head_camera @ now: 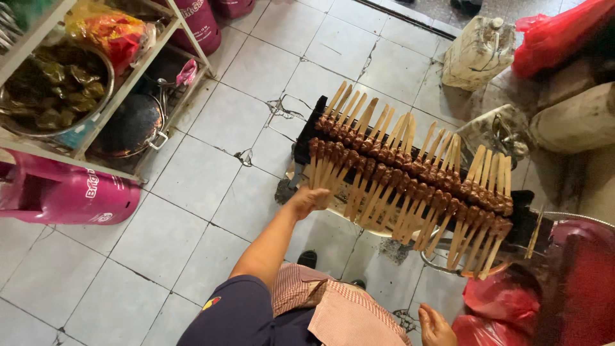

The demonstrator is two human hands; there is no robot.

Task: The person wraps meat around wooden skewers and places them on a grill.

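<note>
Skewers (pixel 410 173) crowd the grill (pixel 307 138); left hand (pixel 307 200) pinches their sticks, right hand (pixel 435 327) hangs open, empty.

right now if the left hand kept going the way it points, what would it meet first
The left hand is already at the near row of skewers on the grill, so their wooden handle ends come first.

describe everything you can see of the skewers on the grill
The skewers are flat pale wooden sticks carrying dark brown glazed chunks of meat. They lie in two packed rows across a long narrow black grill, the meat ends meeting over the middle, the bare sticks fanning out to the far and near sides. The row runs diagonally above a tiled floor. The left hand reaches the near sticks at the row's left end; the right hand stays clear.
</note>
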